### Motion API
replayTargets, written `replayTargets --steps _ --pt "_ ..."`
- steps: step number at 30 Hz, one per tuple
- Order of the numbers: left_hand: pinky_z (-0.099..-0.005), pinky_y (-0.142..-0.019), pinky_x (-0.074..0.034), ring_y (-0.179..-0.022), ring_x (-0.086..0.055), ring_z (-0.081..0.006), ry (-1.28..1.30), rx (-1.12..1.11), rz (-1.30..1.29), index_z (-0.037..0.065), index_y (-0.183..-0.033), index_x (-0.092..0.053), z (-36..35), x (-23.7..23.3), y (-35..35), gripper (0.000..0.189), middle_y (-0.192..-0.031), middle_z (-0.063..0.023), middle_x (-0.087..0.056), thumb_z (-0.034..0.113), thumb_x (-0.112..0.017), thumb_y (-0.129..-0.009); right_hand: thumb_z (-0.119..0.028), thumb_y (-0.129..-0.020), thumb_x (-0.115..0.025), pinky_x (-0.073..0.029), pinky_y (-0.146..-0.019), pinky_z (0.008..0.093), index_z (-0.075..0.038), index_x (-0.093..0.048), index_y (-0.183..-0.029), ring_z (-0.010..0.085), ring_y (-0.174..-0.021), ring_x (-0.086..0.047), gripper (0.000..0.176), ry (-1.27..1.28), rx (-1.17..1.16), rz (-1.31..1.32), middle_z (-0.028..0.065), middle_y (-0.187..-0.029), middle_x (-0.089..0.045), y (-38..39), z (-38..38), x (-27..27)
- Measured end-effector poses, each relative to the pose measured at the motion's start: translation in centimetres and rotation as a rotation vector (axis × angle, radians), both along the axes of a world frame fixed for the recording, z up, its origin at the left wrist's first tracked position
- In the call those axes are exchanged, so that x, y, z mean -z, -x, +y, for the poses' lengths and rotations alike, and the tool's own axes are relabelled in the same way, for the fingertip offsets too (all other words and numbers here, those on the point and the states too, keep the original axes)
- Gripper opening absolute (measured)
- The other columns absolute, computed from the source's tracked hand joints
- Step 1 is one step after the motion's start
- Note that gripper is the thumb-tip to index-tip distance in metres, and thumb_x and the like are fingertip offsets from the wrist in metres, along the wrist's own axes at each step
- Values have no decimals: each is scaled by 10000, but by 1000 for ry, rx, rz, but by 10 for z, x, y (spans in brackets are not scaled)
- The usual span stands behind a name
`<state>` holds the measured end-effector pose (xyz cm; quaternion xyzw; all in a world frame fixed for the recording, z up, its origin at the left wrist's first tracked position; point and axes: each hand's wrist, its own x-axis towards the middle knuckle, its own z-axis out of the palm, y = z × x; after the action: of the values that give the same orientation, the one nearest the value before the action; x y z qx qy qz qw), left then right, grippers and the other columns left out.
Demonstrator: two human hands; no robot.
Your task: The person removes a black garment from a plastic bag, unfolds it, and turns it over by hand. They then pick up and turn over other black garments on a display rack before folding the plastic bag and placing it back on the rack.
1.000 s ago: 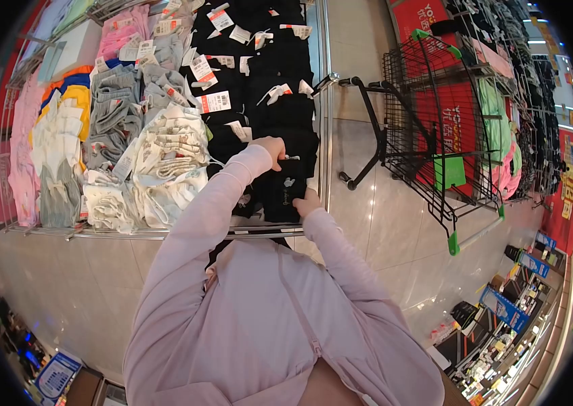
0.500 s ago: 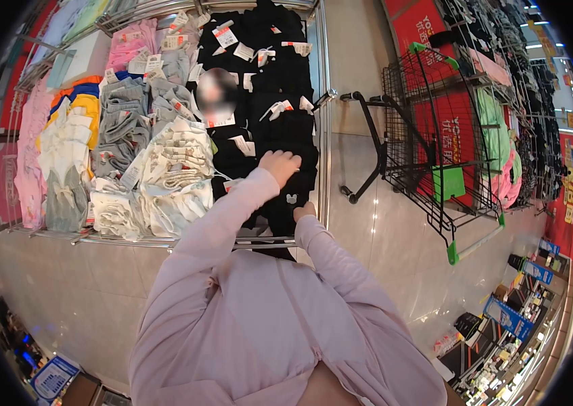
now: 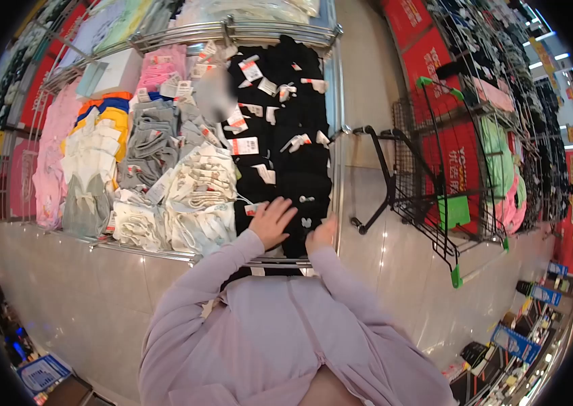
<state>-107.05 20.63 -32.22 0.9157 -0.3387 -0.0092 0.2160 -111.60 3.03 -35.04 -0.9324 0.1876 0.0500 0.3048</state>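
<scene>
Folded black garments (image 3: 304,162) with white tags lie in stacked rows on the display rack. My left hand (image 3: 271,223) rests on the front of the black pile, palm down with its fingers spread, and holds nothing. At the right edge of the same pile is my right hand (image 3: 322,234), close beside a black garment with a small pale mouse-head motif (image 3: 306,222). Its fingers are blurred and partly hidden, so whether they grip the cloth cannot be made out.
Left of the black rows are white folded clothes (image 3: 198,196), grey clothes (image 3: 147,145) and pink ones (image 3: 56,162). A metal rail (image 3: 144,253) borders the rack's front. On the tiled floor to the right stands a black shopping cart (image 3: 422,162) with green corners.
My left hand has moved back toward the front of the black pile, and its fingers have spread. My right hand stays at the pile's right edge. The view has shifted slightly.
</scene>
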Motion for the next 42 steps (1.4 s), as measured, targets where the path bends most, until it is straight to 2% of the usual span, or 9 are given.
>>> replayTargets --steps 5,11,16,19,24,31,35,38,42 --pt "-395 -978 -300 -1183 -407 -251 -34 79 -14 21 -1189 -470 -12 50 -5 508 -1242 -126 -469 208 -566 -727 -302 -484 -826 -148 -1062 482 -15 -191 -1362 319 -1333 -149 1121 424 -753 33 179 -1437 -145 -4 20 -56" --pt "-350 -1050 -250 -1283 -308 -195 -70 287 56 67 -1237 -455 -33 72 -28 430 -1359 -66 -376 180 -440 -822 -436 -441 -832 -72 -1073 478 -16 32 -1385 241 -1365 -15 1346 387 -531 355 109 -1472 -9 -20 13 7" --pt "-375 -1063 -211 -1303 -272 -195 -49 40 -246 82 -1260 -428 -15 50 -18 488 -1372 -69 -352 215 -517 -799 -547 -391 -800 -74 -1067 495 9 42 -1380 256 -1365 -5 1413 483 -600 370 135 -1471 5 -30 12 18" --pt "-468 -1044 -198 -1303 -259 -232 -46 -174 -28 118 -1299 -373 43 -27 -4 705 -1380 -93 -321 301 -686 -695 -569 -399 -784 -71 -1066 495 11 34 -1381 292 -1361 -4 1404 565 -665 415 162 -1466 8 -27 26 -32" --pt "-523 -1034 -161 -1330 -178 -278 -356 -825 247 128 -1374 -245 134 -37 38 798 -1444 -115 -188 445 -618 -742 -583 -471 -759 -86 -1067 500 -32 58 -1391 302 -1359 2 1349 489 -734 373 161 -1465 34 -9 35 -16" --pt "-544 -1024 -148 -1341 -154 -281 -470 -705 648 106 -1375 -220 163 6 16 794 -1431 -141 -227 543 -517 -782 -550 -458 -786 -106 -1073 480 -45 78 -1390 258 -1364 -8 1367 510 -624 475 120 -1473 12 -8 29 -24" --pt "-602 -989 -159 -1302 -254 -274 -536 -761 356 76 -1282 -400 106 -50 3 667 -1398 -149 -295 513 -520 -793 -443 -638 -730 -127 -1069 463 -69 -45 -1401 245 -1357 -88 1091 396 -376 37 87 -1471 -81 36 26 -85" --pt "-548 -948 -271 -1166 -414 -284 83 -413 7 52 -1141 -509 39 -84 14 458 -1257 -171 -448 287 -609 -761 -297 -739 -656 -220 -1038 442 -68 -262 -1343 261 -1310 -231 756 335 -300 -120 108 -1389 -288 64 13 -106" --pt "-401 -925 -376 -1091 -456 -390 482 -103 166 -37 -1222 -404 -79 2 32 490 -1246 -250 -428 166 -554 -803 -197 -796 -573 -309 -981 436 -67 -518 -1112 240 -1173 -427 346 340 -270 -229 117 -1193 -507 82 -11 -64"
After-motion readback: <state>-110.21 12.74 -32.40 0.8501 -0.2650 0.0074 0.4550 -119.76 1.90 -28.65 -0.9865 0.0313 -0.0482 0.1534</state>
